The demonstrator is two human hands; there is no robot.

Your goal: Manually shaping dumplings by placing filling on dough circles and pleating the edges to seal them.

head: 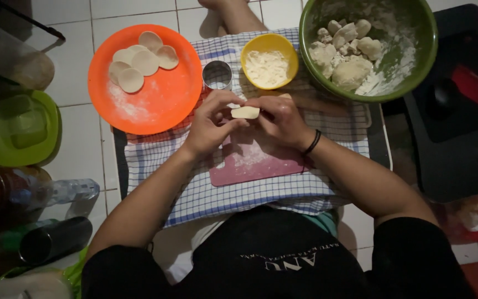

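Both hands, the left hand [208, 124] and the right hand [280, 119], come together and pinch a small pale folded piece of dough [245, 112] between their fingertips, just above the pink plastic cutting board [255, 163], probably so that loose flour falls there. The round orange plastic plate [161, 105] with flat dough circles [142, 60] lies at 10 o'clock, the small yellow bowl of filling [269, 61] at 12, and the big green bowl of dough lumps [369, 47] at 1, all within easy reach

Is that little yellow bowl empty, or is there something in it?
Not empty. The yellow bowl holds a heap of white powder, probably flour, covering most of its bottom; only the rim and inner wall show bare yellow.
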